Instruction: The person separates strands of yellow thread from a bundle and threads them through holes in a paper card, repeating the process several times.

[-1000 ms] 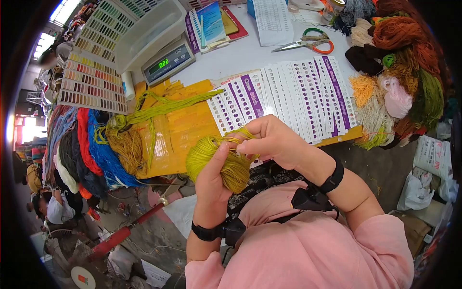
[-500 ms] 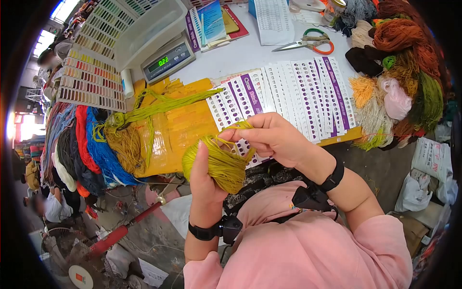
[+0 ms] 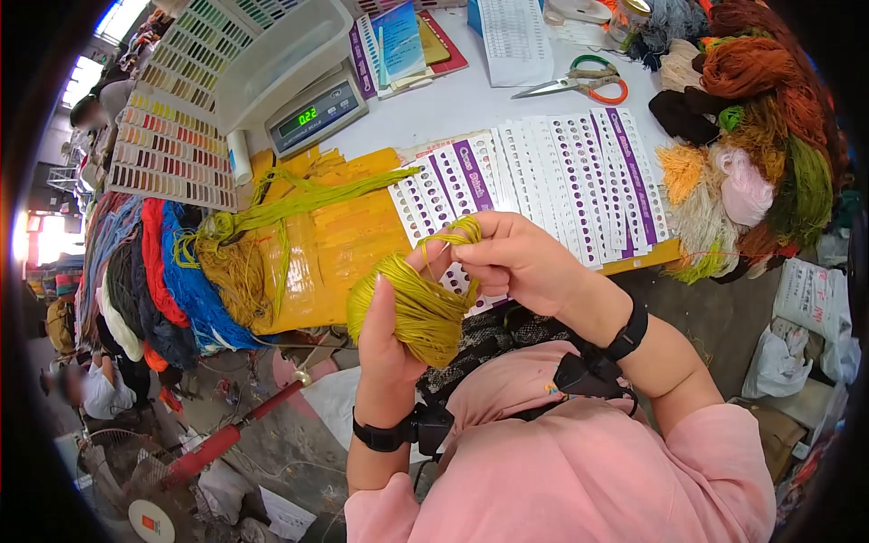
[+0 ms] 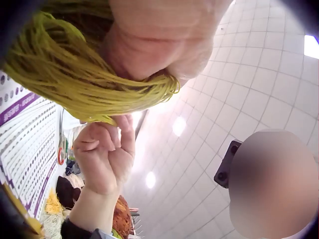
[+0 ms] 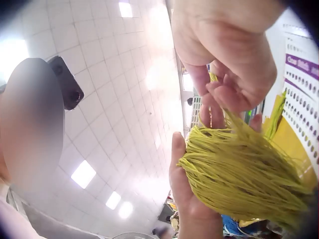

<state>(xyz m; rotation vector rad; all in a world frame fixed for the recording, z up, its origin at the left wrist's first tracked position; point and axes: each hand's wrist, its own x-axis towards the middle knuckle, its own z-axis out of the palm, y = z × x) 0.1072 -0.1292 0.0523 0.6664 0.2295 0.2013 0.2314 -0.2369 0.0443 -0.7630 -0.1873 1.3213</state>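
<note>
A thick skein of yellow-green thread point(image 3: 412, 312) is wrapped round the left hand point(image 3: 385, 339), whose thumb stands up along its near side. At the skein's upper end the right hand point(image 3: 520, 258) pinches a few strands between thumb and fingertips, close to the left fingertips. In the left wrist view the skein point(image 4: 89, 79) hangs across the left hand point(image 4: 159, 40), with the right hand point(image 4: 104, 159) below it. The right wrist view has the right hand point(image 5: 229, 55) above the skein point(image 5: 239, 169) and the left hand point(image 5: 194, 204) behind it.
Color cards point(image 3: 570, 181) lie beyond the hands, with scissors point(image 3: 579, 81) above them. Left of these are a yellow taped surface point(image 3: 344, 262) with loose green thread point(image 3: 317, 197), a scale point(image 3: 317, 118) and hanging skeins point(image 3: 176, 281). More skeins point(image 3: 751, 163) are piled at right.
The right hand has shifted slightly, and the strands at the left fingertips now form a rounder loop. The left hand with the skein moved a little left and then stayed nearly still.
</note>
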